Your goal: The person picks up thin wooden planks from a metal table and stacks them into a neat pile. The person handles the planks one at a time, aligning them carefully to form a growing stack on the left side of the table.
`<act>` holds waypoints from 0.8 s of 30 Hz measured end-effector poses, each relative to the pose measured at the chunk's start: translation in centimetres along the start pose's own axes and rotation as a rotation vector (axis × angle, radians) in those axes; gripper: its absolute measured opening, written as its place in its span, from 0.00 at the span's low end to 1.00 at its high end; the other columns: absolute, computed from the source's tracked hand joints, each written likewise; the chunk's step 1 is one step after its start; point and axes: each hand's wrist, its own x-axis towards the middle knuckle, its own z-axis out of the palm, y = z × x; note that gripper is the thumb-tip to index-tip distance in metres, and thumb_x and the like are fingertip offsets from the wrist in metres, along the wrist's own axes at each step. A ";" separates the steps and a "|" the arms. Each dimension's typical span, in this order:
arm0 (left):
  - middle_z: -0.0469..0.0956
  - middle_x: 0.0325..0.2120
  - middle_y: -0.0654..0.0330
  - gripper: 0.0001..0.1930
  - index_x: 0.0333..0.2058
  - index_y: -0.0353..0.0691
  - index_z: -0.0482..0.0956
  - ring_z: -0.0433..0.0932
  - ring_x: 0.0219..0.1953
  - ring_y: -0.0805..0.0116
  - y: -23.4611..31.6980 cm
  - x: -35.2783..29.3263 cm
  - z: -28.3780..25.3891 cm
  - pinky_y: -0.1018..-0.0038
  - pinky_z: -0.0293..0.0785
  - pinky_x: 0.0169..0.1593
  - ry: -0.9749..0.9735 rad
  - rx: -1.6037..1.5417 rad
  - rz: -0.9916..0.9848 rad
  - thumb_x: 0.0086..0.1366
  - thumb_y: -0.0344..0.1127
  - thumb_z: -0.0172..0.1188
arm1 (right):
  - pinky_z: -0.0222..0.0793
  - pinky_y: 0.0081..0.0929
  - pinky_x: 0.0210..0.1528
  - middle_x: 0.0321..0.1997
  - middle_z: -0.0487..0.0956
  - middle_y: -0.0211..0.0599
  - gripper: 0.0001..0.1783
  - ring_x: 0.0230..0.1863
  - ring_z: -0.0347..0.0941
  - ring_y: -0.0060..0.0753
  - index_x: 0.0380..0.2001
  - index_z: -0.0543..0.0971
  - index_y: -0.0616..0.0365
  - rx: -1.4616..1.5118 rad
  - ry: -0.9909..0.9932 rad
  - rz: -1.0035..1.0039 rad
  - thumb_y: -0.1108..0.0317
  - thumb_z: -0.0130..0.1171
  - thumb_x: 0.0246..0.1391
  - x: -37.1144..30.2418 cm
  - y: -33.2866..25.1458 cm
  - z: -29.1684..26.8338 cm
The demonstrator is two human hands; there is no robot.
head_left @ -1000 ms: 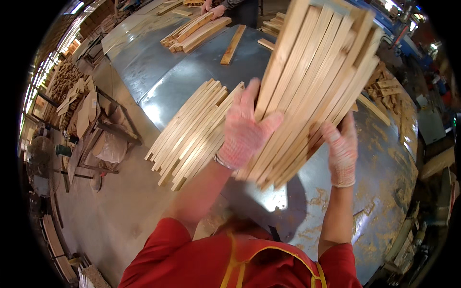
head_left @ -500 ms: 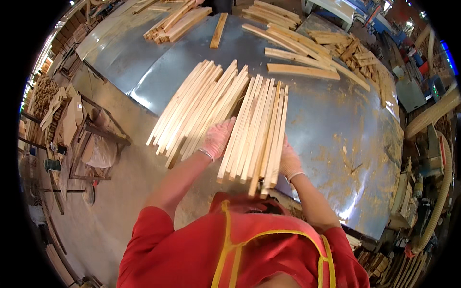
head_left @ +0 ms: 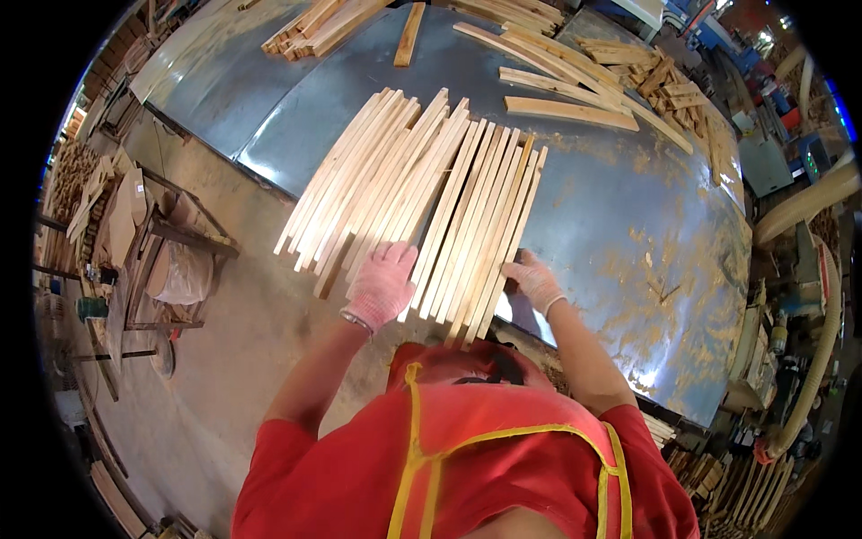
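Note:
Pale wooden strips lie side by side over the near edge of a metal-topped table (head_left: 620,207), their near ends overhanging. They form a left group (head_left: 377,171) and a right group (head_left: 476,216), with a narrow dark gap between them toward the near end. My left hand (head_left: 382,283), in a pale knitted glove, lies over the near ends at that gap, fingers stretched forward. My right hand (head_left: 536,283), gloved too, is at the outer side of the right group, its fingertips by the outermost strip, thumb and fingers apart.
Longer boards (head_left: 570,112) and a heap of short offcuts (head_left: 669,85) lie farther back on the right. Another stack of strips (head_left: 323,27) and a single board (head_left: 409,36) are at the far side. Sawdust covers the table's right part. A metal-framed stand (head_left: 184,242) is on the left.
The right group has come down flat beside the left group. My left hand has moved from between the groups onto the near ends; my right hand has loosened from the side.

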 end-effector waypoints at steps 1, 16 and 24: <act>0.72 0.65 0.54 0.34 0.68 0.40 0.72 0.67 0.70 0.54 0.2 0.9 0.1 0.55 0.63 0.73 0.035 -0.002 0.028 0.64 0.42 0.67 | 0.76 0.31 0.59 0.56 0.84 0.49 0.43 0.57 0.80 0.39 0.69 0.67 0.71 0.207 -0.054 -0.192 0.63 0.74 0.55 1.5 2.3 0.3; 0.74 0.52 0.56 0.32 0.61 0.38 0.75 0.73 0.54 0.53 6.9 9.1 6.2 0.53 0.68 0.62 0.253 0.038 0.001 0.62 0.49 0.62 | 0.73 0.45 0.67 0.60 0.86 0.52 0.34 0.63 0.80 0.58 0.64 0.80 0.58 -0.690 0.529 -0.790 0.45 0.61 0.64 21.8 -14.1 -10.1; 0.83 0.42 0.46 0.29 0.62 0.39 0.77 0.84 0.43 0.45 7.8 16.0 5.0 0.52 0.78 0.49 0.033 -0.353 -0.189 0.69 0.50 0.65 | 0.78 0.24 0.50 0.50 0.89 0.40 0.24 0.45 0.85 0.27 0.59 0.83 0.60 0.501 0.044 -0.445 0.51 0.62 0.73 26.1 -15.2 -13.3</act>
